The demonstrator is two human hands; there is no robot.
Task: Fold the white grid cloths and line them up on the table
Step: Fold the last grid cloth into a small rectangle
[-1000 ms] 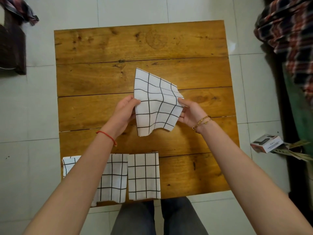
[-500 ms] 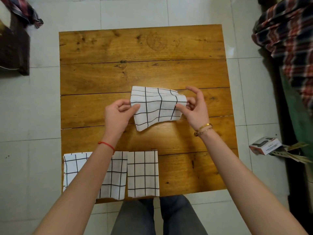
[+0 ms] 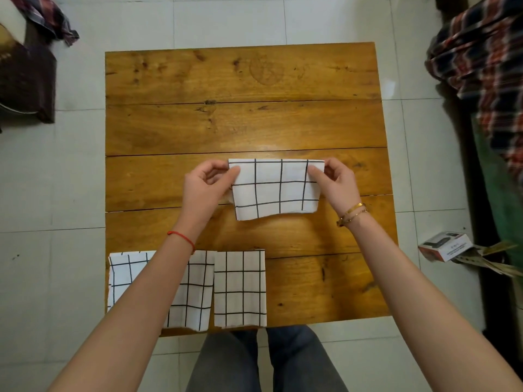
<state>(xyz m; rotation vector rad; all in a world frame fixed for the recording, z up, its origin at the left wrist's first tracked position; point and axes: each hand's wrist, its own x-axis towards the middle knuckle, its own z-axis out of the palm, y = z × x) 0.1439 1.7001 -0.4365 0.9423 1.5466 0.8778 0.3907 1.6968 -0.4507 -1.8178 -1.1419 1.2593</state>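
A white grid cloth (image 3: 276, 190), folded into a wide rectangle, hangs over the middle of the wooden table (image 3: 240, 125). My left hand (image 3: 205, 188) pinches its top left corner and my right hand (image 3: 334, 183) pinches its top right corner. Along the near edge lie three folded grid cloths side by side: one (image 3: 124, 271) at the left corner, one (image 3: 195, 290) partly under my left forearm, and one (image 3: 240, 288) to the right of them.
The near right part of the table is bare wood. A small box (image 3: 444, 246) and papers lie on the tiled floor to the right. Plaid fabric (image 3: 486, 60) hangs at the right, and dark furniture (image 3: 25, 80) stands at the left.
The held cloth was tall and slack; its top has come down toward me, halving it into a wide flat rectangle. Both hands now grip its top corners.
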